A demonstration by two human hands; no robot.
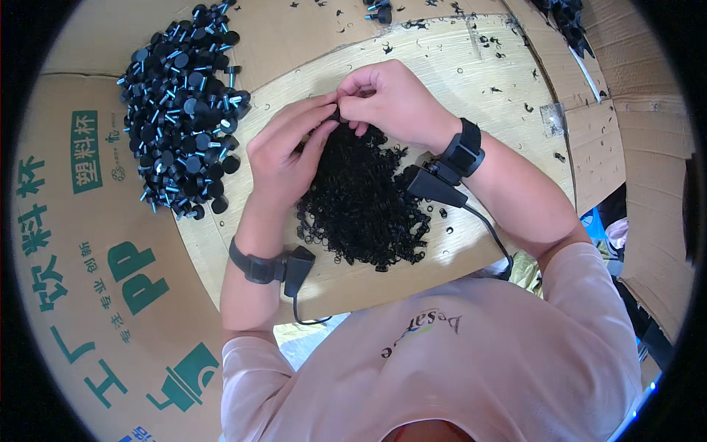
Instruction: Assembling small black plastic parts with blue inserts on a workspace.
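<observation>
My left hand [289,147] and my right hand [394,102] meet over the far edge of a heap of small curled black rings [361,202]. Between their fingertips is a small black piece [334,114], mostly covered, so its exact kind is hard to make out. The left thumb and fingers are closed on it from the left. From the right, the thumb and forefinger of my other hand pinch at the same spot. Each wrist wears a black strap with a cabled black block.
A large pile of black round-headed screws [184,110] with metal shanks lies at the far left. Several more screws [380,13] sit at the top edge. Black scraps dot the wooden board [442,81]. Printed cardboard [96,228] walls the left side, plain cardboard [648,140] the right.
</observation>
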